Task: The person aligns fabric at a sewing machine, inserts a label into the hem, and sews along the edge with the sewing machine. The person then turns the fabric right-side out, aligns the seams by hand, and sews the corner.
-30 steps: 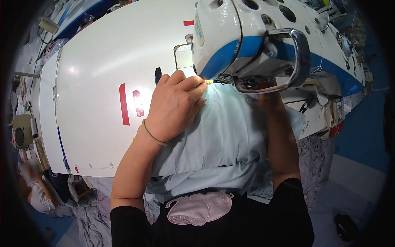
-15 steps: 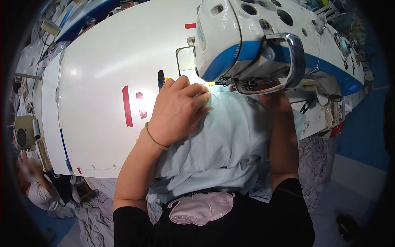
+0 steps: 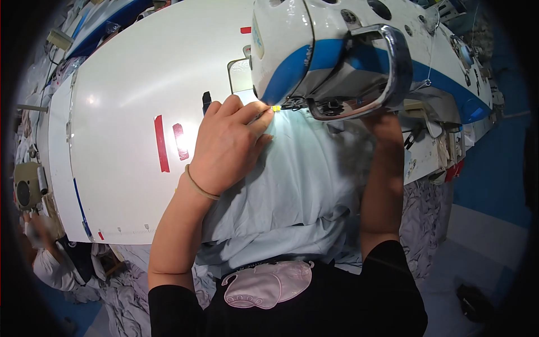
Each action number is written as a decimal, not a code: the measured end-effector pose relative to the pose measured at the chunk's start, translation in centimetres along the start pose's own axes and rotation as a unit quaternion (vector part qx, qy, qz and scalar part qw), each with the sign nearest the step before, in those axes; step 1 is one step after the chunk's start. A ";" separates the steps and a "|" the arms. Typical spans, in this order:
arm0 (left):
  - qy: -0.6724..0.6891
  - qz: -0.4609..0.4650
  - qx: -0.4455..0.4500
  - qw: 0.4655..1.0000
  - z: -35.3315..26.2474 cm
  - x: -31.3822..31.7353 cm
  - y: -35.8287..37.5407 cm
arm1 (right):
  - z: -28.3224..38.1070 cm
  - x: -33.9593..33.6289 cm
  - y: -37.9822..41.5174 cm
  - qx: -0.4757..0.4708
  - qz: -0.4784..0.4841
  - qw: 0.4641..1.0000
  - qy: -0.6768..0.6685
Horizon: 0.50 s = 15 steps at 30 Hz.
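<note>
A white and blue sewing machine (image 3: 286,53) stands at the upper right, its needle area lit beside a yellow piece. Pale blue fabric (image 3: 286,180) runs from there down over the table edge onto the person's lap. At the fabric's upper left edge, just left of the needle area, my left hand (image 3: 230,140) pinches the cloth between thumb and fingers. My right hand (image 3: 384,124) is at the fabric's right side, partly under the machine head; its fingers are hidden behind the machine and its metal guard (image 3: 400,67).
The white table (image 3: 123,140) bears red tape strips (image 3: 161,144) and a black strip (image 3: 206,103). Crumpled grey fabric (image 3: 424,230) hangs at the right, with more at lower left. Another person (image 3: 53,264) is at the far left.
The table and machine have shifted slightly left in view. My left hand has moved up closer to the needle area, and the cloth's upper edge lies nearer the machine head.
</note>
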<state>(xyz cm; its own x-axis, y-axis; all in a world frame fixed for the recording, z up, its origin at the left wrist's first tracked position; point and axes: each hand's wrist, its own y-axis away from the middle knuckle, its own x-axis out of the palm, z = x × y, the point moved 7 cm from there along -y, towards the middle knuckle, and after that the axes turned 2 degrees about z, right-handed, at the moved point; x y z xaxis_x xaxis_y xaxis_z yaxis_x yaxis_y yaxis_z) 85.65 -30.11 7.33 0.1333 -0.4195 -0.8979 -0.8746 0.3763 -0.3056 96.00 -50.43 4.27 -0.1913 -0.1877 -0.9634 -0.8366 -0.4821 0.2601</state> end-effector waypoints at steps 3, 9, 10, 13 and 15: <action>-0.015 0.010 -0.006 1.000 0.2 0.1 0.0 | -0.2 -0.1 -0.2 0.025 0.040 0.996 0.070; -0.019 0.013 -0.012 1.000 0.3 0.2 0.0 | -0.4 -0.1 -0.6 0.064 0.109 0.973 0.191; -0.021 0.014 -0.012 1.000 0.3 0.3 0.0 | -0.5 -0.2 -0.7 0.070 0.120 0.968 0.210; -0.019 0.003 -0.009 1.000 0.4 0.3 0.1 | -1.1 0.7 -0.6 0.081 0.139 0.955 0.248; -0.009 0.002 -0.007 1.000 0.3 0.3 0.1 | -1.7 1.6 -0.7 0.075 0.108 0.958 0.254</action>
<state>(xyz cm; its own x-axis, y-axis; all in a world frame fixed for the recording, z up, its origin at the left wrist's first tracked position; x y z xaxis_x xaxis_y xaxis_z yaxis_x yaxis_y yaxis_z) 85.80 -29.92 6.93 0.1369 -0.4034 -0.9047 -0.8814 0.3673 -0.2971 97.13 -51.83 2.61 -0.1265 -0.6799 -0.7224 -0.8771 -0.2635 0.4016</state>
